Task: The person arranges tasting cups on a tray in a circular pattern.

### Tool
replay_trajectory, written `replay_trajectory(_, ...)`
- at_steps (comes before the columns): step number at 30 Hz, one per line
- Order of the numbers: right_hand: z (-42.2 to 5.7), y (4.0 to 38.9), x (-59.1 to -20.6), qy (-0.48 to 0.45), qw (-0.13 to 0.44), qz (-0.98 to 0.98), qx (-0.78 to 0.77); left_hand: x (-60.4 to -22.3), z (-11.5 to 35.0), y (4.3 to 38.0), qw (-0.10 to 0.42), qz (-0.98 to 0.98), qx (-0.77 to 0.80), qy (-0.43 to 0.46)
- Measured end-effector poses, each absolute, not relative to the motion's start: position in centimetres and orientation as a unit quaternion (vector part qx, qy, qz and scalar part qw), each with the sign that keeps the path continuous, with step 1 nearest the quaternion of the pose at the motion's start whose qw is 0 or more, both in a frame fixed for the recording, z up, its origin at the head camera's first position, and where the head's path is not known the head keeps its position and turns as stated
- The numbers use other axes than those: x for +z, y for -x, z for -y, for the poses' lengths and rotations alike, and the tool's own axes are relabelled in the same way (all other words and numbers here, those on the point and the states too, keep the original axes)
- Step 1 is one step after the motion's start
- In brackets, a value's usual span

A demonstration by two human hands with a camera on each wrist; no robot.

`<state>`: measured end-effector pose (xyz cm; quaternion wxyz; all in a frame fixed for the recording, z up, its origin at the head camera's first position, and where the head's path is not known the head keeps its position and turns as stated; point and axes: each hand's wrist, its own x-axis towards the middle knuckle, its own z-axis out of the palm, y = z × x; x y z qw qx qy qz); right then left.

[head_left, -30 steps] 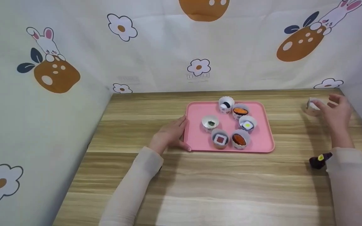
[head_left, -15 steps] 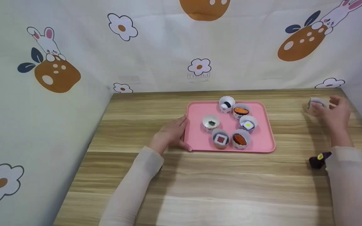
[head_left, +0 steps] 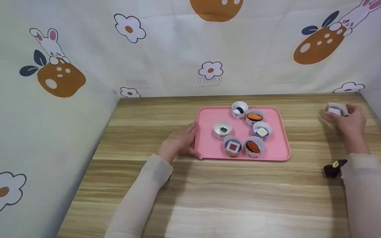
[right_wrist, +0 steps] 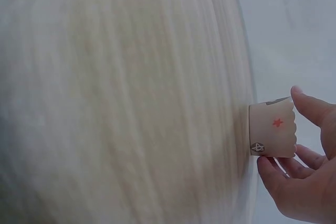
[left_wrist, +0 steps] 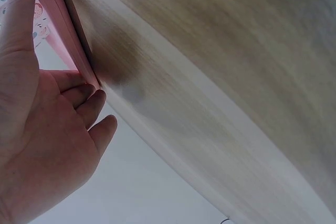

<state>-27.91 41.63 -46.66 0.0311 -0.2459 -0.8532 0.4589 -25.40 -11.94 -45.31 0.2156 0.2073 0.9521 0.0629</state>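
My left hand (head_left: 180, 140) rests against the left edge of a pink tray (head_left: 207, 114), its thumb at the near corner. In the left wrist view the fingers (left_wrist: 90, 109) lie loosely bent by the pink rim (left_wrist: 65, 24). At the far right of the table my right hand (head_left: 354, 122) holds a paper baking cup (head_left: 339, 107) between thumb and fingers. A white piece lies inside that cup. The right wrist view shows the cup's scalloped rim and red star (right_wrist: 277, 123), with the thumb (right_wrist: 310, 106) at the rim and fingertips along the opposite side.
Several paper baking cups with sushi-like pieces stand on the tray, among them one with an orange top (head_left: 254, 117) and one with a red-centred roll (head_left: 233, 147). A dark piece with a yellow patch (head_left: 334, 168) lies beside the right sleeve. Printed cloth walls (head_left: 164, 49) enclose the table.
My right hand has closed in around the paper baking cup, its fingers now at the cup's side. The left hand stays at the tray, and the cups on it have not moved.
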Motion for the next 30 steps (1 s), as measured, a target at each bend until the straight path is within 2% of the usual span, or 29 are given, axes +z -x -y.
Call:
replay_trajectory(10, -42.05, 27.95, -46.66, 0.257, 0.008, 0.859, 0.443, -45.37, 11.99, 25.57, 0.214, -0.95, 0.042, -0.225)
replay_trajectory(30, -41.55, 27.8, -46.66, 0.248, 0.021, 0.874, 0.417, -45.37, 11.97, 25.57, 0.224, -0.95, 0.058, -0.208)
